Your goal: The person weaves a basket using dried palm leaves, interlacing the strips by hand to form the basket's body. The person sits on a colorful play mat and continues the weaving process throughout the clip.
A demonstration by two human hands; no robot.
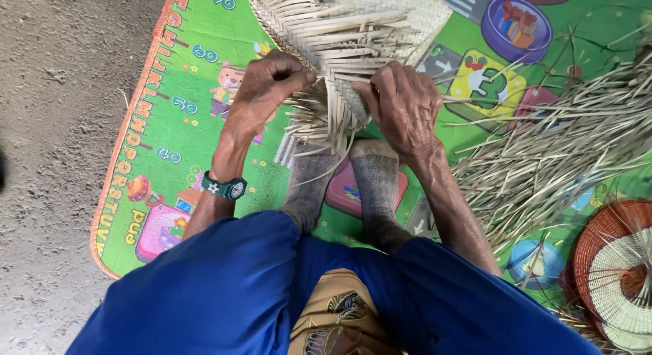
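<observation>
A partly woven mat of pale straw strips [353,22] lies on the colourful play mat, its loose ends pointing toward me. My left hand [268,83] pinches loose strips at the weave's near left edge. My right hand [404,103] presses and grips strips at the near right edge. Both hands sit just above my two feet [346,182], which rest under the weave's loose ends. A green wristwatch [225,186] is on my left wrist.
A green children's play mat [176,137] covers part of a grey concrete floor [54,124]. A heap of loose straw strips [564,144] lies at the right. A round woven basket piece [618,273] sits at the lower right. My blue trousers [224,294] fill the foreground.
</observation>
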